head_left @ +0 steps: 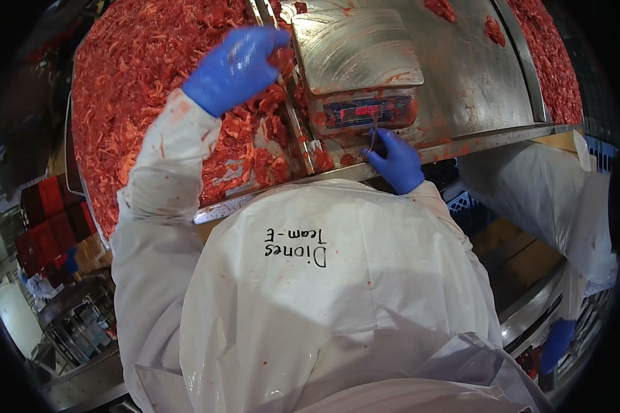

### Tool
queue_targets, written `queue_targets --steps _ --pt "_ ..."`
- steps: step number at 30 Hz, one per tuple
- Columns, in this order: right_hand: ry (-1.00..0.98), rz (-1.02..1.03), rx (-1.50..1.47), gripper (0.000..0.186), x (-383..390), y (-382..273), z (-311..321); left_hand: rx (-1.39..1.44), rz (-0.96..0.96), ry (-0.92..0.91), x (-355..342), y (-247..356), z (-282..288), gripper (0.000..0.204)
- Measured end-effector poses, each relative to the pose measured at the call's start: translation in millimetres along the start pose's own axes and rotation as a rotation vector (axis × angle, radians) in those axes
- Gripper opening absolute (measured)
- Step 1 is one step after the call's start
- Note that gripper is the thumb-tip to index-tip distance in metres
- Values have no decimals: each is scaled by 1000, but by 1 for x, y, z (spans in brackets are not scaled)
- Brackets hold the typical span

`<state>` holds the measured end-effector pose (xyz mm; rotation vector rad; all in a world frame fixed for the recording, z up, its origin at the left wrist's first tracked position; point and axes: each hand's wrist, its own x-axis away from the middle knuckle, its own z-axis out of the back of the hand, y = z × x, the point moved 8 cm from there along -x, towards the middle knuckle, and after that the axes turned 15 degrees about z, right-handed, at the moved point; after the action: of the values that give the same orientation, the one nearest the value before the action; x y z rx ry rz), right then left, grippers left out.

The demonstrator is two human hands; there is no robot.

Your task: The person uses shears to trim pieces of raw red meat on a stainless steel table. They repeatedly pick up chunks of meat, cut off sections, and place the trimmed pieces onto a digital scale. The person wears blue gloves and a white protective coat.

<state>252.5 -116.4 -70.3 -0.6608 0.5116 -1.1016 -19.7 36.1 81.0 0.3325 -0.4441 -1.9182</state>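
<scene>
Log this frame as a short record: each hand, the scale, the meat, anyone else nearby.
Left hand: blue-gloved, blurred, over the left meat heap by the metal divider; grip unclear
Right hand: blue-gloved, pinching a thin item, kind unclear
Scale: smeared metal top, display lit red
More meat: heap at far right
Co-worker: blue glove, lower right

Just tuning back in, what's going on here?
A person in blue gloves is working at a metal table. The left hand, blurred, is over the heap of red meat, beside the scale; whether it grips anything is unclear. The right hand is just in front of the scale's lit display, near a thin object too small to identify.
</scene>
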Motion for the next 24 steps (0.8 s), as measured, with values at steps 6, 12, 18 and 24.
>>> queue_targets --steps 6,12,18,24 --pt "58 7 -49 37 5 8 -5 205 -103 13 -41 112 53 44" --pt "70 15 -102 38 9 16 -2 276 -165 -226 -76 117 -13 54" --pt "370 -174 -619 37 37 44 23 98 311 126 -51 -71 -5 49" --pt "397 -184 -620 39 34 62 64 -74 360 -87 78 -66 -142 18"
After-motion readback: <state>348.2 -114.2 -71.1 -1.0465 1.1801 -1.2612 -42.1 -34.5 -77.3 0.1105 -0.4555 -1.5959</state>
